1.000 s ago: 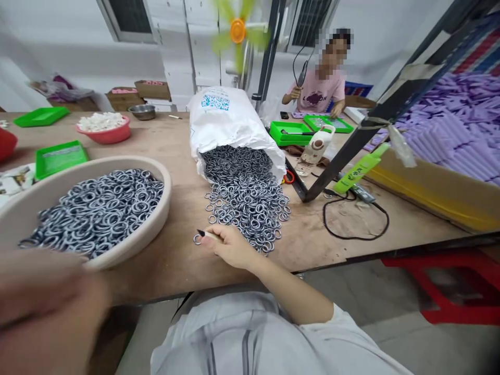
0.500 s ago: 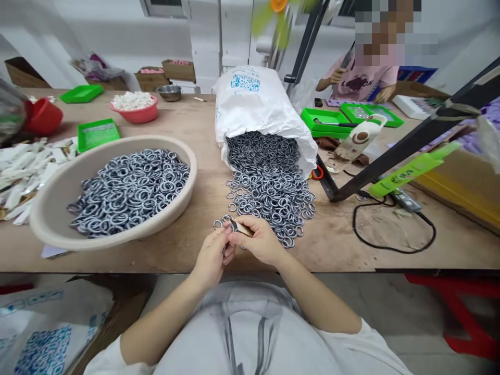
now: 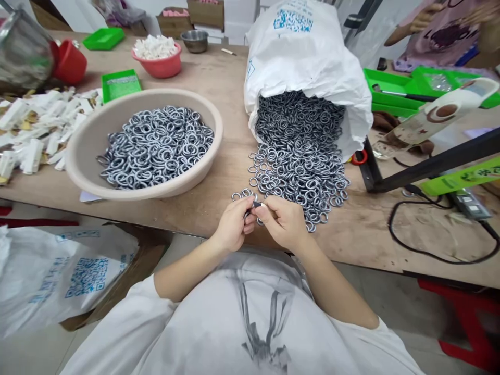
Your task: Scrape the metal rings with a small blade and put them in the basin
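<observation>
Close together at the table's front edge, my two hands meet fingertip to fingertip. My left hand (image 3: 235, 225) is closed in a pinch on a grey ring (image 3: 255, 198), mostly hidden by the fingers. A small tool with a dark tip (image 3: 257, 204) is held in my right hand (image 3: 284, 221); its handle is covered by the fingers, so its kind is unclear. Just beyond the hands lies a spilled pile of grey rings (image 3: 300, 179), running out of a white sack (image 3: 304, 57). Left of them stands a beige basin (image 3: 74, 156) with many more such rings.
White pieces (image 3: 33, 156) lie heaped at far left, near a red scoop (image 3: 70, 62). Behind the basin are a green tray (image 3: 121, 73) and a red bowl (image 3: 158, 65). A black metal stand (image 3: 371, 177) and cable (image 3: 394, 234) are at right. A co-worker (image 3: 441, 36) sits opposite.
The view has tilted down and shifted left, so the table things appear higher and farther right. My right hand has turned, and its fingers now cover the tool's pale handle.
</observation>
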Available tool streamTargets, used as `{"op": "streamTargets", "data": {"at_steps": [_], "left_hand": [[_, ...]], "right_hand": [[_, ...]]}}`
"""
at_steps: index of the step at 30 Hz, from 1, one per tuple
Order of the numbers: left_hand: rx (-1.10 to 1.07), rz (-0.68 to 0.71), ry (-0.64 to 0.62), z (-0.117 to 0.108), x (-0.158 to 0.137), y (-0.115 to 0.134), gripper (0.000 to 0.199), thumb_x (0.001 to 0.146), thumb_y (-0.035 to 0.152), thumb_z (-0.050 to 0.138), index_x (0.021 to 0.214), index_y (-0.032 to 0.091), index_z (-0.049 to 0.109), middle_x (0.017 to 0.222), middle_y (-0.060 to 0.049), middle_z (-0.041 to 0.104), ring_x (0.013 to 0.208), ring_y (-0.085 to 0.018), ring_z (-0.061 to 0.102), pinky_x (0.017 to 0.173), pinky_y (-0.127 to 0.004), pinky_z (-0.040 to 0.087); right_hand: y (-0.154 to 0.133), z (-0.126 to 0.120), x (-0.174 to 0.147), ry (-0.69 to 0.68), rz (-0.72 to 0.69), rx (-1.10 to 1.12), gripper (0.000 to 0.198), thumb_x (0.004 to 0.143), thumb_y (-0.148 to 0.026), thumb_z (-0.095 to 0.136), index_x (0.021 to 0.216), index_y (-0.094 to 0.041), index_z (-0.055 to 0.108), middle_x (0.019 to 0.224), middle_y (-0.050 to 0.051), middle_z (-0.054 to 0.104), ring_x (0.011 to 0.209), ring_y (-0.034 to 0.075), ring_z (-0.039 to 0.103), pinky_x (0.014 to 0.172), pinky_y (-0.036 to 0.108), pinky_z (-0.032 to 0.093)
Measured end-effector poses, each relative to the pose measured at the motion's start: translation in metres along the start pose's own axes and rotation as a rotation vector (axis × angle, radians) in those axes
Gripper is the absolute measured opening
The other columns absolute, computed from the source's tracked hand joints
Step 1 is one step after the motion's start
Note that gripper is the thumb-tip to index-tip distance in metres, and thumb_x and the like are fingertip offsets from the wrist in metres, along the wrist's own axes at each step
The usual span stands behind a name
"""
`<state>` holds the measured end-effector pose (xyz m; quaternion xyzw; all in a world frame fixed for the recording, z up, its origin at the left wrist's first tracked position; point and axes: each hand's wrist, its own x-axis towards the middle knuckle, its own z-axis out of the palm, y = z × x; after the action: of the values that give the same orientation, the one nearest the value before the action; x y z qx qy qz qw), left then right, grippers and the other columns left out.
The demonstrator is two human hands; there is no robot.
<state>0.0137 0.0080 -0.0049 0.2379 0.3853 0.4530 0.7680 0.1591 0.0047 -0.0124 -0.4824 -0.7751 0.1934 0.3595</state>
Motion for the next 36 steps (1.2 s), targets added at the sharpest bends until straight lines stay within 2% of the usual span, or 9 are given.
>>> {"op": "streamTargets", "data": {"at_steps": [10,12,16,20,23,25,28,32,36], "left_hand": [[0.019,-0.007,-0.016,-0.001,0.002,0.0,0.033,0.074,0.036,0.071,0.069,0.019,0.043,0.047,0.011,0.032,0.037,-0.001,0.021,0.037,-0.015,0.015],[0.034,-0.018,-0.03,0.0,-0.002,-0.001,0.033,0.073,0.036,0.071,0.067,0.019,0.043,0.047,0.011,0.032,0.036,-0.001,0.02,0.036,-0.015,0.015],[0.078,-0.104,-0.127,-0.007,-0.015,-0.001,0.036,0.074,0.04,0.069,0.062,0.018,0.044,0.046,0.009,0.035,0.035,-0.002,0.024,0.036,-0.016,0.018],[0.113,0.0,0.023,-0.034,-0.02,0.007,0.029,0.076,0.038,0.069,0.067,0.016,0.054,0.046,0.007,0.042,0.036,-0.004,0.033,0.038,-0.018,0.026],[0.178,0.107,0.117,-0.055,-0.02,0.015,0.027,0.076,0.034,0.069,0.092,0.012,0.067,0.056,0.003,0.057,0.04,-0.005,0.041,0.04,-0.017,0.03],[0.182,0.156,0.169,-0.064,-0.02,0.02,0.034,0.073,0.028,0.07,0.103,0.013,0.067,0.062,0.002,0.062,0.042,-0.005,0.044,0.041,-0.017,0.031],[0.138,0.165,0.227,-0.068,-0.021,0.025,0.027,0.068,0.026,0.07,0.092,0.014,0.066,0.068,0.0,0.064,0.045,-0.007,0.047,0.04,-0.018,0.034],[0.103,0.105,0.205,-0.068,-0.017,0.026,0.025,0.068,0.034,0.071,0.078,0.015,0.06,0.074,0.0,0.061,0.045,-0.005,0.042,0.036,-0.017,0.027],[0.223,0.183,0.217,-0.061,-0.006,0.019,0.033,0.072,0.044,0.076,0.079,0.016,0.058,0.07,0.003,0.054,0.045,-0.003,0.034,0.037,-0.015,0.02]], "right_hand": [[-0.003,0.001,0.002,-0.014,-0.072,-0.107,0.045,0.099,-0.048,0.043,0.064,-0.021,0.049,0.061,-0.001,0.052,0.056,0.012,0.044,0.057,0.027,0.026],[0.004,-0.001,0.004,-0.032,0.001,-0.088,0.045,0.099,-0.049,0.042,0.065,-0.021,0.05,0.061,-0.001,0.053,0.056,0.012,0.044,0.057,0.027,0.026],[0.025,-0.005,0.018,-0.017,0.31,-0.176,0.049,0.101,-0.05,0.036,0.065,-0.022,0.052,0.056,-0.001,0.052,0.056,0.014,0.046,0.057,0.027,0.026],[0.022,0.004,0.04,-0.2,0.287,-0.352,0.035,0.097,-0.05,0.047,0.089,-0.023,0.068,0.082,0.003,0.07,0.075,0.02,0.061,0.062,0.028,0.032],[0.005,0.022,0.055,-0.331,0.156,-0.443,0.032,0.092,-0.047,0.059,0.113,-0.025,0.068,0.108,0.006,0.072,0.093,0.023,0.066,0.069,0.029,0.039],[-0.005,0.035,0.064,-0.415,0.118,-0.526,0.031,0.09,-0.044,0.062,0.112,-0.023,0.07,0.111,0.009,0.071,0.096,0.025,0.067,0.07,0.03,0.042],[-0.009,0.045,0.073,-0.474,0.119,-0.585,0.03,0.087,-0.041,0.067,0.108,-0.02,0.071,0.111,0.011,0.07,0.096,0.027,0.068,0.072,0.031,0.045],[-0.003,0.04,0.075,-0.411,0.177,-0.426,0.027,0.084,-0.039,0.072,0.103,-0.02,0.071,0.105,0.008,0.072,0.095,0.024,0.067,0.074,0.03,0.045],[-0.004,0.025,0.064,-0.246,0.362,0.1,0.018,0.085,-0.038,0.069,0.088,-0.02,0.07,0.077,-0.001,0.068,0.073,0.015,0.061,0.067,0.025,0.043]]}}
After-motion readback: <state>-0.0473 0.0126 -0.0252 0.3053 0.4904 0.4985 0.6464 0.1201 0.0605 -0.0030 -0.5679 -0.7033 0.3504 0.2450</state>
